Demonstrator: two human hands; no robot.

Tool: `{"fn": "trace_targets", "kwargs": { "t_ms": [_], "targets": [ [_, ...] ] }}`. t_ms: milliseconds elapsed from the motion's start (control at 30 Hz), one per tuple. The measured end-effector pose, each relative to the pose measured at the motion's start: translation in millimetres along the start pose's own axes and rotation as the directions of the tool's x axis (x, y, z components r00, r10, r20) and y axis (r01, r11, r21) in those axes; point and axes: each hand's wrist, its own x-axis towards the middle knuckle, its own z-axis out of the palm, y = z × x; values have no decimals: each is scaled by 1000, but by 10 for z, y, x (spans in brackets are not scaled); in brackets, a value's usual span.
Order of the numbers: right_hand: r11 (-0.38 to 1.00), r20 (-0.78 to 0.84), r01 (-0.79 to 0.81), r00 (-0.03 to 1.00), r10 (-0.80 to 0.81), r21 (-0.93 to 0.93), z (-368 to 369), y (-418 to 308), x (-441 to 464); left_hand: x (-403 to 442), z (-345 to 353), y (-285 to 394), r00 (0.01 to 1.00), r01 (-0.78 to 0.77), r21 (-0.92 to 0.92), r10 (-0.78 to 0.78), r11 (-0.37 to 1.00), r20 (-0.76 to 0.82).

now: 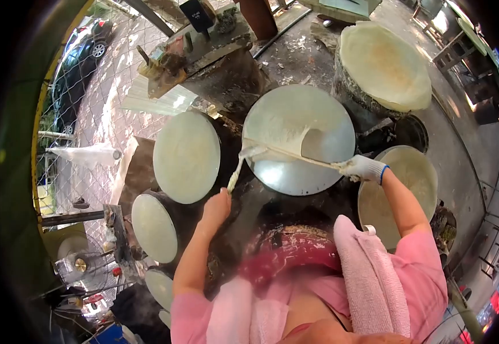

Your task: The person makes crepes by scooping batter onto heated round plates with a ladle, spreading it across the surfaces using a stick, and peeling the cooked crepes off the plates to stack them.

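My bare left hand (218, 207) is closed round the handle of a batter-coated tool (236, 176). Its whitish head meets the left end of a long thin wooden stick (304, 158) over the middle round griddle (284, 182). In a white knitted glove with a blue cuff, my right hand (365, 169) grips the other end of that stick. Pale batter (275, 112) coats the upper part of the griddle, while shiny bare metal shows along its lower part and right side. Whether the stick touches the griddle, I cannot tell.
Round griddles with pale coatings stand at the left (186, 157), lower left (154, 228) and right (398, 172). A stack of thin round sheets (384, 66) lies at upper right. A black bucket (411, 135) stands below it. Chain-link fence (89, 114) borders the left.
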Motion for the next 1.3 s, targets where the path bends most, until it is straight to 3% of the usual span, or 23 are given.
{"fn": "trace_targets", "kwargs": {
  "t_ms": [33, 67, 133, 233, 267, 333, 400, 467, 533, 600, 667, 700, 733, 800, 833, 933, 1000, 1033, 1067, 1167, 1233, 1267, 1300],
  "targets": [
    [990, 21, 46, 999, -49, 130, 118, 25, -170, -125, 12, 18, 999, -2, -5, 2, 1000, 36],
    [995, 12, -25, 1000, 23, 101, 181, 46, -351, -252, 58, 49, 998, -18, -16, 19, 1000, 56],
    [962, -90, -80, 990, 107, 261, 543, -81, -809, -424, 267, 85, 992, -31, -83, 40, 996, 116],
    [601, -170, 61, 977, 127, 797, 1406, 437, -663, -481, 446, 72, 970, -143, -250, 186, 958, 158],
    [441, -62, 14, 993, 96, 897, 1705, 158, -698, -437, 391, 2, 964, -180, -342, 235, 922, 125],
    [430, -139, 140, 990, -35, 892, 2171, 93, -267, -372, 117, -103, 946, -248, -514, 319, 821, 54],
    [417, -123, 170, 983, -137, 893, 2575, -519, -24, -395, -103, -237, 984, -167, -645, 169, 746, -58],
    [646, -421, 293, 906, 48, 705, 3058, -1038, 511, -359, -210, -502, 957, -269, -677, 113, 685, -267],
    [650, -465, 325, 884, 49, 687, 3388, -1150, 1042, -311, -272, -801, 965, -244, -774, 63, 584, -256],
    [898, -753, 268, 651, 99, 350, 3597, -865, 1748, -283, -200, -1127, 985, -165, -841, 46, 516, -165],
    [921, -832, 156, 502, 238, 358, 3656, -775, 1806, -264, -11, -1408, 954, -288, -784, 99, 550, -281],
    [959, -899, 111, 390, 198, 260, 3668, -689, 1702, -300, 54, -1493, 934, -345, -752, 125, 562, -336],
    [985, -950, 52, 278, 146, 167, 3662, -580, 1568, -358, 66, -1534, 956, -287, -805, 97, 520, -277],
    [931, -913, 155, 300, 275, 331, 3556, -281, 1427, -474, 83, -1593, 986, -162, -888, 48, 430, -157],
    [854, -866, 263, 361, 345, 450, 3518, -380, 1204, -514, 129, -1604, 987, -153, -885, 21, 439, -160],
    [738, -776, 332, 489, 398, 587, 3485, -647, 911, -695, 115, -1540, 992, -64, -896, -72, 440, -107],
    [969, -845, 64, 506, 173, 237, 3592, -684, 860, -780, 68, -1406, 994, -25, -920, -92, 392, -66],
    [999, -850, -49, 526, 5, -24, 3657, -560, 869, -810, 64, -1323, 994, -4, -929, -102, 369, -45],
    [979, -841, -176, 541, 12, -100, 3633, -432, 851, -829, 95, -1238, 993, -19, -939, -103, 343, -58],
    [975, -909, -221, 407, 92, 0, 3276, -172, 487, -925, 141, -962, 991, -29, -959, -117, 281, -64],
    [993, -936, -114, 352, 18, -23, 2897, 180, 470, -998, 75, -712, 993, 3, -970, -118, 243, -26],
    [999, -942, -48, 336, -8, -25, 2736, 317, 497, -1019, 110, -623, 991, -11, -958, -125, 287, -49],
    [978, -875, 103, 471, 113, 181, 2692, -70, 136, -1040, 160, -562, 989, -23, -943, -132, 333, -71]
  ]
}}
